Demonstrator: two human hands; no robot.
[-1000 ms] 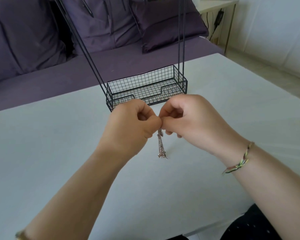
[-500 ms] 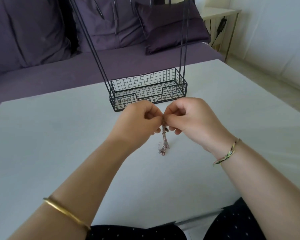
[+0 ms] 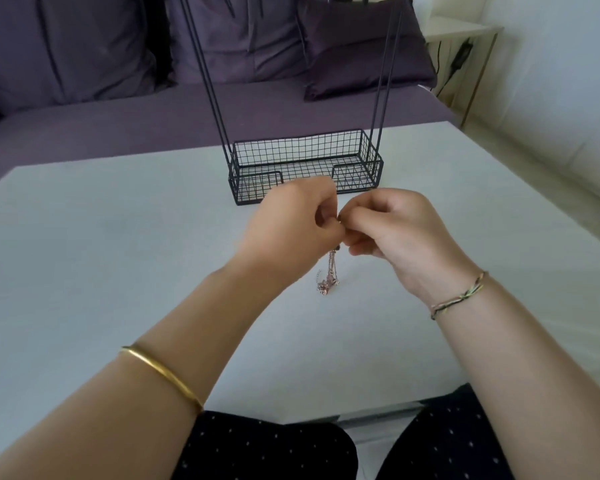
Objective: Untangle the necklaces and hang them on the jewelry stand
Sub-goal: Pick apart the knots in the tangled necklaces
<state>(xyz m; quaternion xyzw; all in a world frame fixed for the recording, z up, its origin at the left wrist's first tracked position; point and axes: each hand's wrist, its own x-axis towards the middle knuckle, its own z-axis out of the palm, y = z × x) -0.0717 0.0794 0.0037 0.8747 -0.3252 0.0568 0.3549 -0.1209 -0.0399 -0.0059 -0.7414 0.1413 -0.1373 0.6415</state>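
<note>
1. Since a second ago, the strand under the hands has changed from a long straight twist to a shorter hang with its lower end gathered in a small clump. Both hands have stayed fist to fist in the same pinch.
2. The left hand (image 3: 288,226) has its fingers curled in, and thumb and forefinger nip the top of the necklaces (image 3: 328,284).
3. The right hand (image 3: 399,233) mirrors it, with curled fingers and fingertips pressed against those of the left hand, pinching the same spot on the chains.
4. The necklaces are thin rose-coloured chains, still knotted together. They dangle below the meeting fingertips over the middle of the desk (image 3: 118,254). Whether the clump touches the surface cannot be told.
5. The jewelry stand (image 3: 305,154) is a black wire basket with thin uprights rising out of view. It sits near the far edge of the desk, just beyond the hands, and nothing hangs on the part that shows.
6. A gold bangle (image 3: 160,372) circles the left forearm and a braided bracelet (image 3: 458,296) the right wrist.
7. Dark dotted trousers (image 3: 264,452) show at the near edge.
8. Beyond the far edge is a purple sofa (image 3: 84,116) with a cushion (image 3: 361,53), and past the far right corner a pale side table (image 3: 465,29).
</note>
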